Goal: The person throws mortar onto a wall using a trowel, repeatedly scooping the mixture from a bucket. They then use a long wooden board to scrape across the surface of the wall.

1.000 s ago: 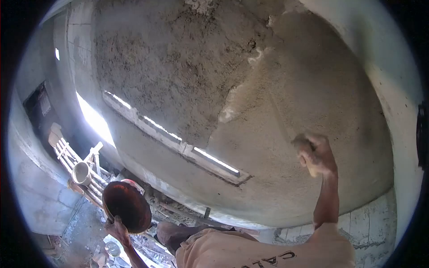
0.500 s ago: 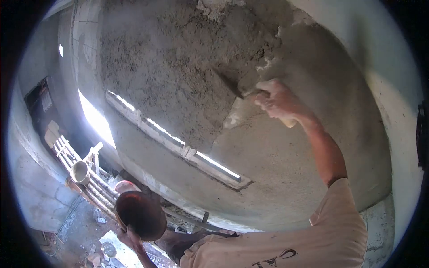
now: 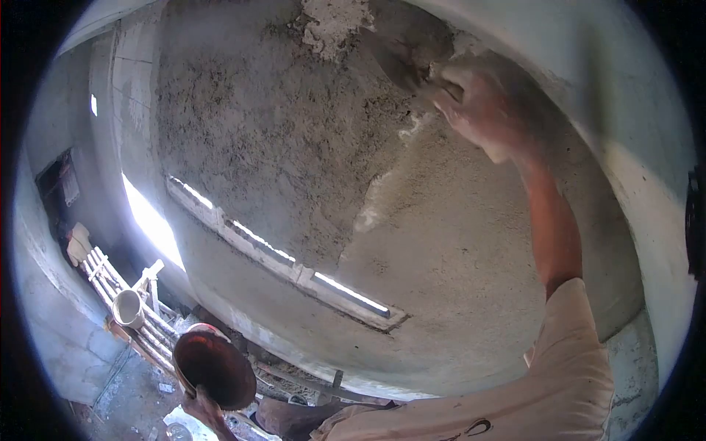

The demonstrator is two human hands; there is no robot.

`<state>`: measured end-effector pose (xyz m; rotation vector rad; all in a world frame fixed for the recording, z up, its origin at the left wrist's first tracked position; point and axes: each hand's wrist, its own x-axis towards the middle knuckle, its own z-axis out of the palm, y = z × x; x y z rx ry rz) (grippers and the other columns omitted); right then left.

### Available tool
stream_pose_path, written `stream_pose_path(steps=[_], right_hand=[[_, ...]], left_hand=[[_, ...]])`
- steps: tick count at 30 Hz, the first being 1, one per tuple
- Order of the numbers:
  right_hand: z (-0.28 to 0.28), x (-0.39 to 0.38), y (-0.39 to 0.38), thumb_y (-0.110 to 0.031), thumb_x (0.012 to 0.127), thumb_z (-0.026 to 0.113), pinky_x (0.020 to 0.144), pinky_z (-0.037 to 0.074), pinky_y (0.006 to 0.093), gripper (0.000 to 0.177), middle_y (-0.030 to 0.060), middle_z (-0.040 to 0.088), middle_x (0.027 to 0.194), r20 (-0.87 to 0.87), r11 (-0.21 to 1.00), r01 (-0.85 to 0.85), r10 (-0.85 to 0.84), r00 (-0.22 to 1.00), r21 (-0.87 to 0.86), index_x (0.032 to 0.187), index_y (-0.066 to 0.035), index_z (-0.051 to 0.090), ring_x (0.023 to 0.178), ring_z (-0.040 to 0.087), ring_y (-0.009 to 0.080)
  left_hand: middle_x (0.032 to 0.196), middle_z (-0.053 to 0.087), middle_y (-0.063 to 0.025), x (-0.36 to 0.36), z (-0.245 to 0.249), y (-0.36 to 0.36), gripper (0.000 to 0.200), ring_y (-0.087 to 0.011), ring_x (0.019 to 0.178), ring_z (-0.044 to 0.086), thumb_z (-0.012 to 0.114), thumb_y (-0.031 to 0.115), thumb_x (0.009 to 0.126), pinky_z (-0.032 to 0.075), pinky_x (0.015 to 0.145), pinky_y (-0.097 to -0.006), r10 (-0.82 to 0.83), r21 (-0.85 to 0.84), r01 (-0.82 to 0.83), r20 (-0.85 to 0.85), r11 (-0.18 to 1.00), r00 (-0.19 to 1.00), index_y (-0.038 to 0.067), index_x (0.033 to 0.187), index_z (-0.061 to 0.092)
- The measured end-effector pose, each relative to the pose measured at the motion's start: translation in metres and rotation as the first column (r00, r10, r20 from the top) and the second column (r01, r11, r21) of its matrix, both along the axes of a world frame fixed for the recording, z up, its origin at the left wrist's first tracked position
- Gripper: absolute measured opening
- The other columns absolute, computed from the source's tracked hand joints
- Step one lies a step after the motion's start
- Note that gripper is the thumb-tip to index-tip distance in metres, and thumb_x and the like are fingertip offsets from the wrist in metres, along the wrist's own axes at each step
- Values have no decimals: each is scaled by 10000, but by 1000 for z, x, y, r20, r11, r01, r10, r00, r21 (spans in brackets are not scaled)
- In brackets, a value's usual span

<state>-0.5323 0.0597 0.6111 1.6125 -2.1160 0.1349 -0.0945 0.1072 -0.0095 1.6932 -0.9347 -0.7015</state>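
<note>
Our trowel presses high on the far wall, right hand clenched round its handle, left hand gripping the pan low at near left — pressed too lightly, we judge, fresh plaster could drop.

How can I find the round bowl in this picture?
Start at the big grey plastered wall and its long bright slot, then look below it, bottom left. There the left hand holds up the bowl: round, dark rusty red, unlike the pale cup beside it.
</note>
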Motion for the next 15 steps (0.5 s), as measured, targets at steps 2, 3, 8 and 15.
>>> stream_pose_path(steps=[2,3,8,15], right_hand=[[6,-21,-17,-433,1019,618,950,560,457,576,259,688,1206,-10,990,-51,50,999,-132,1439,-42,571,1119,698,343],[8,-23,-14,-434,1020,619,893,576,438,572,248,697,1163,56,989,-41,50,997,-145,1436,-44,574,1078,704,317],[17,-32,28,-431,1018,638,628,586,326,563,136,704,961,367,967,127,-39,929,-220,1427,-48,583,789,683,182],[17,-17,93,-411,1029,615,788,604,401,573,170,683,1092,-61,931,337,-348,935,-139,1476,-59,543,860,696,237]], left_hand=[[775,705,-161,-10,10,-7,559,-256,685,605,686,425,761,498,654,-458,-22,-91,13,-104,996,994,-118,892,716],[782,708,-162,-14,13,-9,535,-257,693,609,689,395,757,501,666,-457,-11,-77,2,-124,997,992,-119,901,719],[854,723,-155,-26,17,-4,400,-248,753,620,672,214,745,514,740,-429,50,-29,-62,-310,998,950,-110,973,730],[904,708,-119,-9,-7,18,355,-202,749,628,613,100,746,517,697,-365,-25,29,33,-251,999,968,-108,1013,718]])
